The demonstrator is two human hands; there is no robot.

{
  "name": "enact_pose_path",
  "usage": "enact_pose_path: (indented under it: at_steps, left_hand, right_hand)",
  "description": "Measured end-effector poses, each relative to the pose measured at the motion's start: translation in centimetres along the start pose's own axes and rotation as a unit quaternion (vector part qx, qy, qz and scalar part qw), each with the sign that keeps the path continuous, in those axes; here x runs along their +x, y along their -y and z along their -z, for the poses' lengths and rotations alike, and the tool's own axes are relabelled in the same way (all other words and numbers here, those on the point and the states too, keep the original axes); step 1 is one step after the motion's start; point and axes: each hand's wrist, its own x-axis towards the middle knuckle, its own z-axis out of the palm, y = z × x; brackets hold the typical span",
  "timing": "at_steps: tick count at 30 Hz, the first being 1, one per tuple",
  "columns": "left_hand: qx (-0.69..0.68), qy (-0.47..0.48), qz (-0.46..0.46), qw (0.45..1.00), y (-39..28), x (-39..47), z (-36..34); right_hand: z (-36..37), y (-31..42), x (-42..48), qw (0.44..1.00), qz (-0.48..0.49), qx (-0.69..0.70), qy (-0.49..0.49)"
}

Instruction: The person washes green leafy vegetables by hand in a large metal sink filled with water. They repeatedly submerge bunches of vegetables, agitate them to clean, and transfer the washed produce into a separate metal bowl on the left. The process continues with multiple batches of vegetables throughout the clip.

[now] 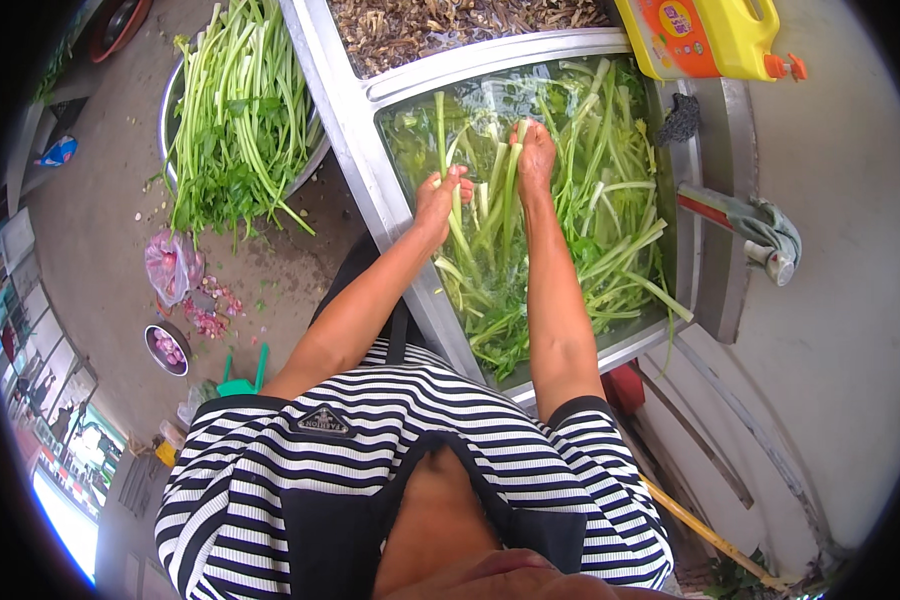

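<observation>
Green celery stalks with leaves lie in the water of a stainless steel sink. My left hand, at the sink's left part, has its fingers curled around a celery stalk that stands nearly upright out of the water. To the right, my right hand grips the pale ends of celery stalks above the water. Both hands are apart, and the stalks' lower leaves are partly hidden under the water.
A second basin holds soaking brown dried pieces. Left on the floor stands a metal bowl heaped with celery, near a bag and a small bowl of peeled shallots or onions. On the right are a yellow jug, a dark scourer and a faucet draped with cloth.
</observation>
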Motion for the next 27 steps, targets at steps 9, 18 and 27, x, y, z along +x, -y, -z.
enact_pose_path:
  at_steps: [9, 18, 27]
  left_hand:
    - [0.158, -0.121, -0.036, 0.979, 0.5, 0.4, -0.8]
    - [0.219, -0.017, 0.038, 0.975, 0.6, -1.3, -3.1]
    - [0.032, 0.099, 0.03, 0.994, 0.5, -0.1, -1.3]
  right_hand:
    - [4.5, 1.3, -3.7, 0.982, 0.035, -0.185, 0.028]
    - [3.0, -1.5, -8.0, 0.978, 0.005, -0.205, -0.027]
    - [4.4, 0.6, -7.3, 0.996, -0.005, -0.04, 0.078]
